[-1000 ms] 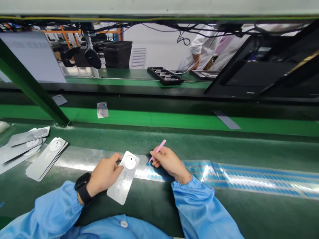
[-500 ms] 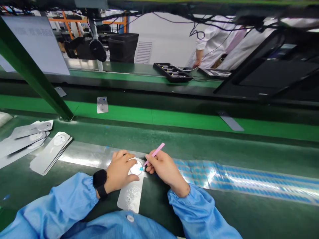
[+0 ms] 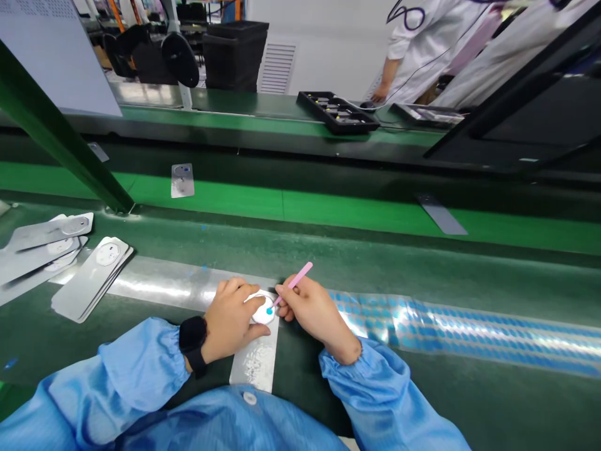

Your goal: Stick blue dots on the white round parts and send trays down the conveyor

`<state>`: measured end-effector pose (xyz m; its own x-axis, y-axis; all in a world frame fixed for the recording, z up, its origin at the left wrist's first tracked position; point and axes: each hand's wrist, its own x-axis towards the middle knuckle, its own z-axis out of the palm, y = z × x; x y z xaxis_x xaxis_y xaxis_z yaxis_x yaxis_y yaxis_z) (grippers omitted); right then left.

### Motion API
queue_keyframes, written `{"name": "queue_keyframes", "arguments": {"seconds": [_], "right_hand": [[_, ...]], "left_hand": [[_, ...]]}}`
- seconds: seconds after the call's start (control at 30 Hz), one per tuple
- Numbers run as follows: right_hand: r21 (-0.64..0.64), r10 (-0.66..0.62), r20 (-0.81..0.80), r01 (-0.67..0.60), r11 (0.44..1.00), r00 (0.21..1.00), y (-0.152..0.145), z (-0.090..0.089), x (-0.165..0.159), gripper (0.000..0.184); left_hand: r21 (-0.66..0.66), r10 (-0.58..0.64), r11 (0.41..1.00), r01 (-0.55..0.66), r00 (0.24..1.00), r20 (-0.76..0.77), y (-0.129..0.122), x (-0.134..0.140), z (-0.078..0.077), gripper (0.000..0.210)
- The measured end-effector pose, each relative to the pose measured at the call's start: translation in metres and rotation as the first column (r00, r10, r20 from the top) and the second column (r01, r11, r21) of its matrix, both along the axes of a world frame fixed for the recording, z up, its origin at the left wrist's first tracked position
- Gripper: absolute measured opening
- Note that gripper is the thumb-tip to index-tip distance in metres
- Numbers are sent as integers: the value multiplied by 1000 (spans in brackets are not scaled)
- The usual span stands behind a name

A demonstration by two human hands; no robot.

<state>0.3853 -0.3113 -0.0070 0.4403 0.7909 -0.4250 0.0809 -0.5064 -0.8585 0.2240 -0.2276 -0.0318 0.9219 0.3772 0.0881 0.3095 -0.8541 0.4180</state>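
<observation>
Loose panels [image 3: 28, 260]: overlapping, fanned at the counter's [image 3: 385, 257] far left
Panel stack [image 3: 82, 291]: just beside them, slanted, round rings at the upper ends
Left hand [image 3: 235, 316]: half open, thumb and forefinger apart, resting on the silver panel
Silver panel [image 3: 256, 366]: before the person, partly under that hand
Blue dot [image 3: 269, 311]: inside the panel's ring
Pink tweezers [image 3: 301, 274]: tilted, tip at the dot; contact unclear
Right hand [image 3: 314, 307]: fingers closed around the tweezers
Dotted sheet [image 3: 469, 332]: stretching rightward, rows of blue dots
</observation>
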Motion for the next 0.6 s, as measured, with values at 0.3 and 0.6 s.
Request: {"name": "queue_keyframes", "arguments": {"seconds": [0.3,0.6], "right_hand": [[1,8,7,-8,1000,1000,0,1,0,17],[6,-10,-9,10,1000,1000,0,1,0,15]], "left_hand": [[2,-9,1000,9,1000,-19,0,-1,0,46],[3,-8,1000,8,1000,-27,-1,-1,1,45]]}}
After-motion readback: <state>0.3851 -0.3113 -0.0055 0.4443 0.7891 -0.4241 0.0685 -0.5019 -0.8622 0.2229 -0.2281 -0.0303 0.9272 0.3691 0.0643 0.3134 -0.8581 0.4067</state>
